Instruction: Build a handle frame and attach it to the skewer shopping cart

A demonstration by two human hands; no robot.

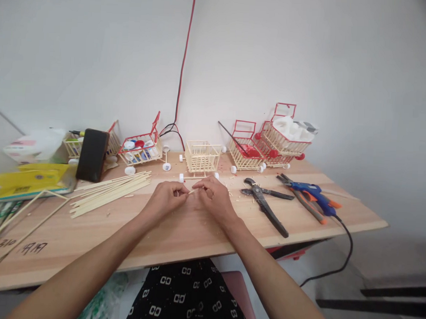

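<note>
Both hands meet over the middle of the wooden table. My left hand (167, 195) pinches one end of a short pale wooden stick (191, 192), and my right hand (214, 196) pinches at its other end; fingers hide most of it. Just beyond them stands a small unpainted cart (202, 156) made of pale sticks, with white round wheels. To the left of my left hand lies a bundle of long thin wooden sticks (111, 192). Black-handled cutters (264, 205) rest to the right of my right hand.
Red-trimmed stick carts (141, 151) stand along the wall, one holding bottle caps, another (247, 154) at right. A black phone (92, 154) leans at left near yellow packaging (33, 181). Right of the cutters lie pliers (308, 205) and a blue glue gun (313, 193), its cord hanging over the edge.
</note>
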